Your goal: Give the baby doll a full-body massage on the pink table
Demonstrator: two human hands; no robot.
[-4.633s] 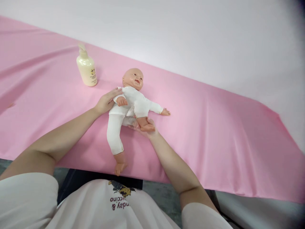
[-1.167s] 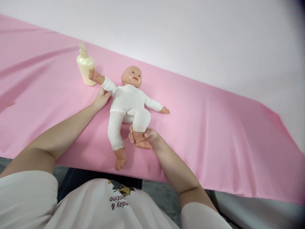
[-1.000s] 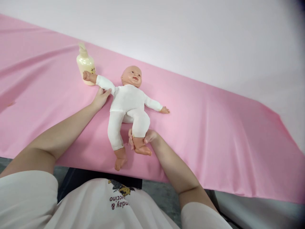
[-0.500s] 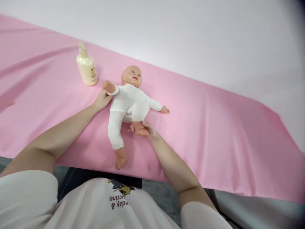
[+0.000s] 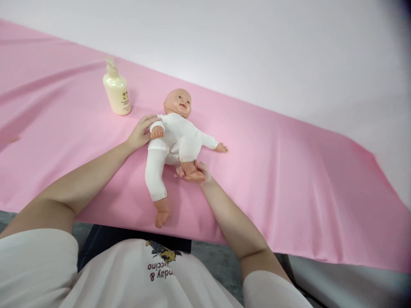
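Note:
A baby doll [image 5: 176,128] with a bare head and a white cloth body lies on its back, its head pointing away from me. My left hand [image 5: 140,133] is at the doll's arm on the left, its fingers laid over the upper arm near the shoulder; the thumb is hidden. That arm is bent down across the doll's side. Around the raised, bent leg on the right, my right hand [image 5: 204,172] is closed at the ankle, with the thumb on top and some fingers showing beneath. The other leg stretches toward me, and the other arm reaches out to the right.
A cream pump bottle [image 5: 117,95] stands upright behind my left hand, left of the doll's head. Under everything lies a pink cloth [image 5: 250,179] with creases, covering the table up to its near edge. Behind it is a plain white surface [image 5: 257,51].
My left fingers have come up over the doll's upper arm, and the doll's hand has swung down and right. The held foot has shifted slightly right and up with my right hand.

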